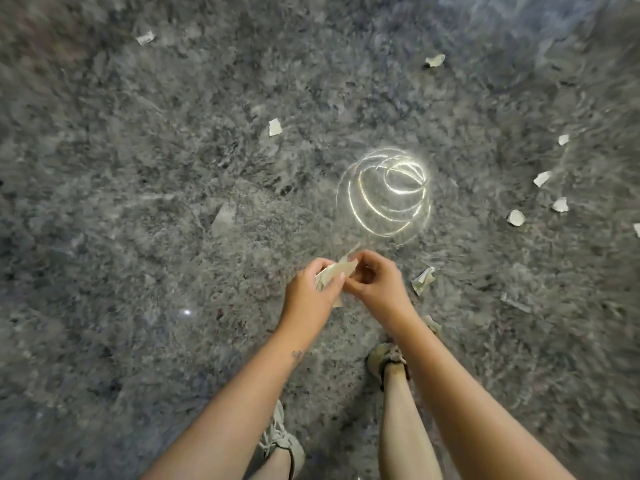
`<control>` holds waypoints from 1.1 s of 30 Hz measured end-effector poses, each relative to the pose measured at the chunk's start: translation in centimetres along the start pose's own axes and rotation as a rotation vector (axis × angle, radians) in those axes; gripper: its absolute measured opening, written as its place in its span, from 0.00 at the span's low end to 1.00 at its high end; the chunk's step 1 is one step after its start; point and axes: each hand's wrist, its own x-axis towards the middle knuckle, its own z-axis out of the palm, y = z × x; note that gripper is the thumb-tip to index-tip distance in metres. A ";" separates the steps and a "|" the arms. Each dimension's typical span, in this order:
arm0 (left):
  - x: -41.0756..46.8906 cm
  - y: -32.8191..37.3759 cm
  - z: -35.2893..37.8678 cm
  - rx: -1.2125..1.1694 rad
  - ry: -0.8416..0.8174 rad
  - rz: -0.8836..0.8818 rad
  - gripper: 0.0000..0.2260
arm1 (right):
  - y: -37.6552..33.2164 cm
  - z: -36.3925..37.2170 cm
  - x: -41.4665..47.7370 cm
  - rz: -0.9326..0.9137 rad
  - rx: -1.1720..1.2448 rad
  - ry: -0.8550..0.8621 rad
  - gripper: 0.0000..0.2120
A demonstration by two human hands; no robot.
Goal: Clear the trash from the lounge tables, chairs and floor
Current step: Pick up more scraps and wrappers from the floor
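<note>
Looking straight down at the speckled grey floor [138, 168], and both hands meet in the middle of the view. The left grip [308, 289] is wrapped around a bundle of paper scraps [334, 271], fingers curled over the top of it and the thumb underneath. The right grip [374, 282] comes in from the other side and pinches the same bundle at its right end, fingers bent, so the two are touching across the paper. That bundle is up off the floor, held between them. Plenty of litter lies below: a crumpled scrap [423, 280] sits just right of the right grip, a flat strip [516, 302] further right, and a loose arc of white pieces runs up the right side, with a rounded scrap [516, 217], a torn scrap [560, 204], a longer scrap [542, 178] and a small scrap [563, 139]. Further up, a square scrap [275, 127] lies near the centre, a curled scrap [435, 59] is near the top, and a far scrap [145, 38] sits at upper left. A bright ringed reflection [384, 192] glares off the floor just beyond the hands. Down below, the left shoe [282, 441] and the right shoe [384, 358] stand on the floor. The edges of the view are blurred.
</note>
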 end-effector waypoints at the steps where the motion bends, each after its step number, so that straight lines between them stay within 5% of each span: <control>1: 0.9 0.5 1.7 0.034 0.003 0.001 0.06 | 0.6 -1.6 0.6 0.006 0.004 -0.004 0.12; 5: 4.9 2.9 8.0 0.136 0.009 -0.010 0.04 | 3.3 -8.7 3.5 0.035 0.048 0.053 0.14; 14: 14.9 5.5 17.6 0.226 0.023 -0.033 0.09 | 15.4 -21.1 9.8 0.359 0.023 0.474 0.07; 21: 21.6 -2.4 21.9 0.199 -0.066 -0.078 0.06 | 28.1 -20.1 14.2 0.645 -0.024 0.629 0.12; 26: 25.4 -8.7 22.6 0.213 -0.127 -0.074 0.06 | 35.6 -17.0 19.0 0.797 -0.041 0.639 0.25; 33: 29.0 -12.7 21.0 0.195 -0.127 -0.107 0.07 | 38.1 -14.1 23.5 0.851 -0.187 0.699 0.26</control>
